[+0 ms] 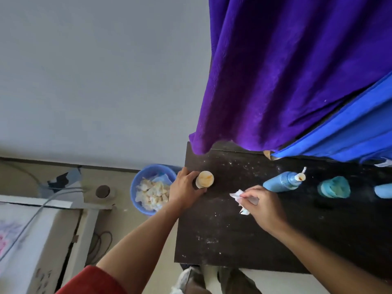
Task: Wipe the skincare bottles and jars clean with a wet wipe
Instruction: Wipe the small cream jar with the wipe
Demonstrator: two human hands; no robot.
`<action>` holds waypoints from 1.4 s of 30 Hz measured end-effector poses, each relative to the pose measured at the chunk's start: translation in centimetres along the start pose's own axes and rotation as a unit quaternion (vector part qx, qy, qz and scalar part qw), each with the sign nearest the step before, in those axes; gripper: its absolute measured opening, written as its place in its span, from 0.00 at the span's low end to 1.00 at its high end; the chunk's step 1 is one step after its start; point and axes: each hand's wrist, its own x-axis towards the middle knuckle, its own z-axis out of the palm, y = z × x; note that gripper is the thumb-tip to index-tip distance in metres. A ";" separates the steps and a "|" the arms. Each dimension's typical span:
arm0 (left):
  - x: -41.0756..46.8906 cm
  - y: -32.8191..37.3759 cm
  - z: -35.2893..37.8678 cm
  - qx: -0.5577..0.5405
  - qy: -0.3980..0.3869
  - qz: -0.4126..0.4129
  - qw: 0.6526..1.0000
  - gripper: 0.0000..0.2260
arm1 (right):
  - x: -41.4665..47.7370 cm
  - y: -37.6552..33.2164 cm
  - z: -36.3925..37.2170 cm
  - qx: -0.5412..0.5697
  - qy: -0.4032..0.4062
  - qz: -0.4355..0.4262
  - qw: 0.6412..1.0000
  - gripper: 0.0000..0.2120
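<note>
My left hand [185, 187] grips a small cream-coloured bottle [205, 179] that stands on the dark table [222, 234] near its left edge; its top shows orange smears. My right hand [262, 205] pinches a crumpled white wet wipe [238, 197] just above the table, a little to the right of that bottle. A blue pump bottle [282, 182] with a smeared white nozzle stands further right. Beyond it sit a teal jar [334, 187] and another light blue container [382, 190], cut off by the frame edge.
A blue bin [135, 187] holding several crumpled used wipes stands on the floor just left of the table. Purple cloth [286, 71] and blue cloth [343, 136] hang over the table's far side. White specks dot the tabletop. A white box with a cable lies at the lower left.
</note>
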 end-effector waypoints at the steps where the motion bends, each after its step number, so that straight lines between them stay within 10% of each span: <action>1: 0.0 0.2 -0.2 -0.014 0.003 0.008 1.000 0.24 | 0.0 -0.1 -0.2 -0.004 -0.002 0.001 1.000 0.02; 13: -3.5 8.1 -7.1 -0.090 0.110 0.195 0.970 0.22 | 1.3 -8.0 -8.9 0.050 0.159 -0.172 0.971 0.14; 22: -5.8 14.3 -12.3 -0.097 0.192 0.289 0.933 0.23 | -0.1 -10.4 -12.8 -0.071 0.093 -0.365 0.924 0.09; 31: -7.9 17.5 -13.8 -0.052 0.209 0.325 0.921 0.23 | -0.4 -13.2 -17.6 -0.019 0.163 -0.374 0.913 0.10; 38: -8.8 17.5 -15.9 -0.068 0.242 0.298 0.921 0.24 | -2.3 -11.2 -17.3 -0.138 0.020 -0.440 0.887 0.14; 42: -9.3 18.0 -16.4 -0.052 0.234 0.304 0.922 0.25 | -1.3 -11.7 -20.0 -0.033 0.111 -0.401 0.909 0.11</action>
